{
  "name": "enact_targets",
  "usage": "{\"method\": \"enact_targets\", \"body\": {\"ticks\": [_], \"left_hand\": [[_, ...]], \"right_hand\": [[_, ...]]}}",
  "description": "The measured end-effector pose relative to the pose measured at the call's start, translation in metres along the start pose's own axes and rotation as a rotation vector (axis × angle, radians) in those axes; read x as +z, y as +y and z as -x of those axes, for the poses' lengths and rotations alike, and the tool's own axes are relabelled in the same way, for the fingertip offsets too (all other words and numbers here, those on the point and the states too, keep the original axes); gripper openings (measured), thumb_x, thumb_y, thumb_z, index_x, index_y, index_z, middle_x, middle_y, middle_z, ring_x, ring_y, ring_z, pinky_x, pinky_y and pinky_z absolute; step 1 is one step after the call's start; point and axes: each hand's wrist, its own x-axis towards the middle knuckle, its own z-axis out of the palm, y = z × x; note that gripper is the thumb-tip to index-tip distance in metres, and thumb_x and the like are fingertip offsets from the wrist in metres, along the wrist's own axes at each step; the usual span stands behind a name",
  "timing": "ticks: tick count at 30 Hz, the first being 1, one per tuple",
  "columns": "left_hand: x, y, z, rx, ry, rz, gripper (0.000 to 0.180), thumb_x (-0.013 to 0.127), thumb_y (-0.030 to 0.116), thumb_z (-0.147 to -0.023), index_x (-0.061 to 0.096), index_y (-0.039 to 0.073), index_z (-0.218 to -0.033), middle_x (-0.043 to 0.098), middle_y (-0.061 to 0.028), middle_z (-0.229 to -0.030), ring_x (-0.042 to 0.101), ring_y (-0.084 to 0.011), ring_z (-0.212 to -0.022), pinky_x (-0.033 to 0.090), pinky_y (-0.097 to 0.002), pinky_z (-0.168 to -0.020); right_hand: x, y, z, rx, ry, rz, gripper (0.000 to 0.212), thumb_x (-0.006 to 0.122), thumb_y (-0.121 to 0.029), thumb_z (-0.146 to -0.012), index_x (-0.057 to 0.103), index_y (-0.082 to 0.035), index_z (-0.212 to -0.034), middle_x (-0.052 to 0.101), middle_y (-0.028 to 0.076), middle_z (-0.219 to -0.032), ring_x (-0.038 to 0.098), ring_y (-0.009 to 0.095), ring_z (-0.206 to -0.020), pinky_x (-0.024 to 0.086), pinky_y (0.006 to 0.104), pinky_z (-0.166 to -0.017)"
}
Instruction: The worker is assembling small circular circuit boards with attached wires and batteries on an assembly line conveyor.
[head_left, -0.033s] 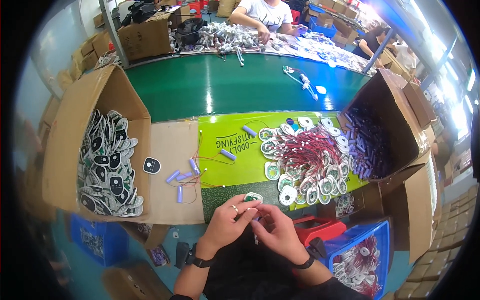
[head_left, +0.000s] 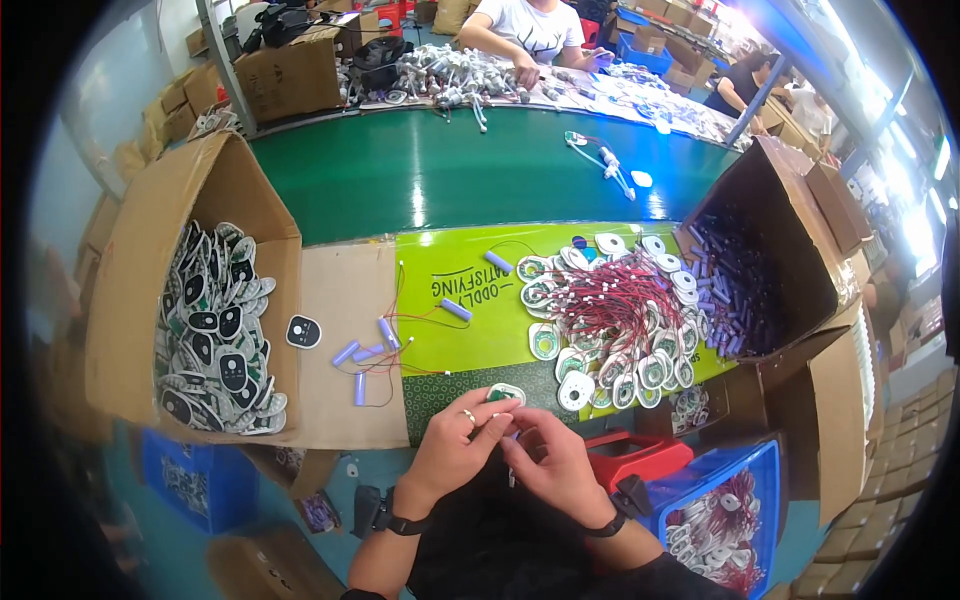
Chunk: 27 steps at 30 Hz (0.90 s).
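Near the front edge of the bench, my left hand point(head_left: 461, 447) is closed on a white plastic housing with a green circuit board point(head_left: 507, 394), which sticks out past the fingertips. Close against it, my right hand point(head_left: 553, 459) has its thumb and fingers pinched together. A bit of purple and white shows between the two hands, but the fingers hide most of it. Just to the right lies a heap of white ring-shaped housings point(head_left: 651, 371) with red wires point(head_left: 610, 300). Loose purple battery cells point(head_left: 456, 309) with thin leads lie beyond my left hand.
A cardboard box of black-faced white housings point(head_left: 120, 300) stands left; another, with purple cells point(head_left: 715, 290), stands right. One housing point(head_left: 303, 331) lies beside the left box. Beyond runs a green belt point(head_left: 350, 170), with a person across it. A blue crate point(head_left: 775, 500) and red handle point(head_left: 640, 457) sit lower right.
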Motion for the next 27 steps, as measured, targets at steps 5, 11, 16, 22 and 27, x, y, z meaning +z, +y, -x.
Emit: {"method": "enact_targets", "body": {"ticks": [5, 11, 16, 22, 27], "left_hand": [[-0.008, -0.004, 0.006, -0.092, -0.052, 0.175, 0.027, 0.069, 0.016, -0.102, 0.075, 0.004, -0.125, 0.07, -0.0208, -0.125, 0.072, -0.0278, -0.112, 0.059, -0.0351, -0.09], [0.004, -0.016, 0.006, -0.2, 0.078, 0.496, 0.022, 0.064, 0.013, -0.106, 0.074, -0.004, -0.117, 0.069, -0.0117, -0.12, 0.07, -0.016, -0.1, 0.061, -0.0288, -0.087], [0.011, -0.021, 0.007, -0.234, 0.104, 0.602, 0.02, 0.066, 0.011, -0.104, 0.073, -0.006, -0.113, 0.068, -0.0091, -0.113, 0.071, -0.0155, -0.097, 0.062, -0.0281, -0.085], [0.015, -0.027, 0.006, -0.288, 0.136, 0.569, 0.019, 0.074, 0.01, -0.099, 0.074, -0.005, -0.111, 0.068, -0.0068, -0.115, 0.071, -0.0126, -0.095, 0.061, -0.0256, -0.081], [0.014, -0.027, 0.007, -0.298, 0.116, 0.608, 0.018, 0.075, 0.01, -0.098, 0.075, -0.004, -0.11, 0.069, -0.0068, -0.116, 0.07, -0.0116, -0.095, 0.059, -0.0247, -0.082]], "right_hand": [[-0.003, 0.002, -0.009, -0.433, 0.127, 0.441, 0.018, 0.071, -0.001, -0.097, 0.071, 0.0, -0.115, 0.068, 0.006, -0.089, 0.068, 0.009, -0.073, 0.053, 0.025, -0.059], [-0.006, -0.005, -0.01, 0.118, 0.205, 0.044, 0.009, 0.071, -0.006, -0.099, 0.074, 0.0, -0.105, 0.069, 0.004, -0.082, 0.065, 0.008, -0.058, 0.049, 0.0239, -0.049], [-0.009, 0.001, -0.01, 0.175, 0.191, -0.046, 0.011, 0.07, -0.009, -0.101, 0.072, 0.001, -0.104, 0.069, 0.003, -0.078, 0.064, 0.006, -0.057, 0.047, 0.0217, -0.046], [-0.004, 0.004, -0.009, 0.187, 0.152, -0.052, 0.012, 0.07, -0.01, -0.101, 0.071, 0.001, -0.106, 0.068, 0.002, -0.081, 0.065, 0.007, -0.06, 0.049, 0.0217, -0.048], [-0.002, 0.001, -0.009, 0.134, 0.123, -0.126, 0.012, 0.07, -0.007, -0.1, 0.071, 0.002, -0.108, 0.066, 0.004, -0.093, 0.067, 0.008, -0.068, 0.054, 0.0217, -0.055]]}}
